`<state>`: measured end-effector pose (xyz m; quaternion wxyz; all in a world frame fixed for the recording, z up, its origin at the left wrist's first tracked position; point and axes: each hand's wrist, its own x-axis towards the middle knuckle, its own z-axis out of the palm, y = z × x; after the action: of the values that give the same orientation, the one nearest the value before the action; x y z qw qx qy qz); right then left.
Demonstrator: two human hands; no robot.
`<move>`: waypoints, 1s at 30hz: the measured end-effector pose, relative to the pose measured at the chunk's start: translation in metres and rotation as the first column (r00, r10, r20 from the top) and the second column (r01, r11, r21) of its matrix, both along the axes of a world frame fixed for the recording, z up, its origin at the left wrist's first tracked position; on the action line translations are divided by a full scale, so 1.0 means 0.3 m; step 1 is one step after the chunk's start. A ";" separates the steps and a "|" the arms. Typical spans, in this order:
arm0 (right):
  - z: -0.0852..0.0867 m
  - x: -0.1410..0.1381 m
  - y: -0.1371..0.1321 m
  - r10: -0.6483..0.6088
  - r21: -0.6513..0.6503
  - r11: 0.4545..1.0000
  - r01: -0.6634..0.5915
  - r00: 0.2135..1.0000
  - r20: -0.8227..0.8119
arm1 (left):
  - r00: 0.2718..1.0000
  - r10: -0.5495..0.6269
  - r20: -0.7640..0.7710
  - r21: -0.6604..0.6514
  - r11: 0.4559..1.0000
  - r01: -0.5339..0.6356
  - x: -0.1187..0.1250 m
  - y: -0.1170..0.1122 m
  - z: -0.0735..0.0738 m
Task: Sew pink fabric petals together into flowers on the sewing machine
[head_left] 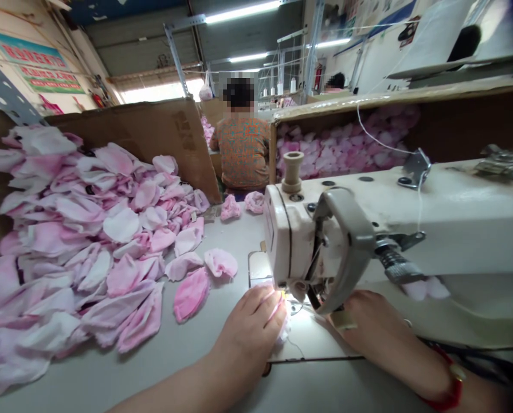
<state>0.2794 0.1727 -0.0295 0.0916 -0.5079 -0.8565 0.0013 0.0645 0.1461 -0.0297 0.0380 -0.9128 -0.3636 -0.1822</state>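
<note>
A white sewing machine [454, 229] fills the right side, its lamp lighting the plate under the head. Close to the needle area, my left hand [256, 315] has its fingers pressed together on a small pink and white fabric piece [284, 332]. Most of that piece is covered by the hand. Behind the curved guard of the machine head lies my right hand [368, 324], with a red band on its wrist. Its fingertips are hidden, so what they touch cannot be made out. A loose thread [297, 344] trails over the plate.
A large heap of pink and white fabric pieces [122, 223] covers the table's left. Single pieces, one a brighter pink [191, 294], lie between heap and machine. Cardboard panels [153, 137] stand behind. Further back a person [244, 149] sits facing away.
</note>
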 end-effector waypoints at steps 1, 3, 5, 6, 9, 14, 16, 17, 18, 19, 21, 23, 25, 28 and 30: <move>0.002 -0.001 -0.001 -0.005 -0.001 1.000 0.005 1.000 -0.003 | 1.000 -0.006 0.002 0.002 1.000 0.006 0.000 0.000 0.001; 0.006 -0.002 0.000 -0.005 -0.015 1.000 0.005 1.000 -0.012 | 1.000 -0.008 -0.004 0.009 1.000 0.008 -0.001 0.002 -0.002; 0.009 -0.002 0.002 -0.006 -0.042 0.999 0.005 1.000 -0.014 | 1.000 0.006 -0.026 0.025 1.000 -0.005 -0.003 0.006 -0.009; 0.010 -0.002 0.003 -0.009 -0.051 0.999 0.008 1.000 -0.012 | 0.999 0.011 -0.042 0.035 0.999 -0.010 -0.005 0.008 -0.014; 0.009 0.000 0.008 -0.012 -0.041 0.999 0.011 1.000 -0.023 | 0.996 0.029 -0.081 0.060 0.998 -0.025 -0.006 0.011 -0.022; 0.010 0.003 0.008 -0.016 -0.016 1.000 0.015 0.999 -0.050 | 0.993 0.043 -0.107 0.047 0.998 -0.038 -0.001 0.010 -0.015; 0.011 0.003 0.007 -0.021 -0.048 0.999 0.019 0.999 -0.028 | 0.992 0.019 -0.123 0.051 0.999 -0.013 0.000 0.010 -0.016; 0.010 0.003 0.007 -0.018 -0.059 0.998 0.017 1.000 -0.017 | 0.991 0.015 -0.134 0.072 0.997 -0.006 0.000 0.009 -0.018; 0.009 0.004 0.008 -0.015 -0.059 0.998 0.014 1.000 -0.010 | 0.989 0.018 -0.148 0.101 0.995 -0.003 0.001 0.010 -0.022; 0.006 0.005 0.010 -0.011 -0.049 0.999 0.011 1.000 -0.006 | 0.987 0.026 -0.159 0.131 0.991 -0.006 0.002 0.010 -0.025; 0.001 0.009 0.014 0.002 -0.014 1.000 -0.002 1.000 -0.001 | 0.985 0.045 -0.165 0.178 0.984 -0.015 0.004 0.014 -0.031; -0.004 0.014 0.020 0.022 0.008 1.000 -0.022 1.000 0.011 | 0.986 0.050 -0.159 0.199 0.980 -0.017 0.007 0.019 -0.031; -0.004 0.017 0.024 0.037 0.013 0.999 -0.038 0.999 0.020 | 0.987 0.046 -0.154 0.213 0.977 -0.012 0.009 0.024 -0.027; 0.000 0.013 0.022 0.036 0.013 0.999 -0.036 0.999 0.013 | 0.988 0.038 -0.149 0.210 0.978 -0.006 0.008 0.025 -0.019; 0.005 0.006 0.018 0.038 0.014 0.999 -0.038 0.999 0.017 | 0.990 0.032 -0.140 0.185 0.983 -0.005 0.006 0.022 -0.014</move>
<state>0.2813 0.1780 -0.0281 0.0880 -0.4909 -0.8667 -0.0073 0.0662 0.1528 -0.0341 0.1499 -0.9126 -0.3499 -0.1490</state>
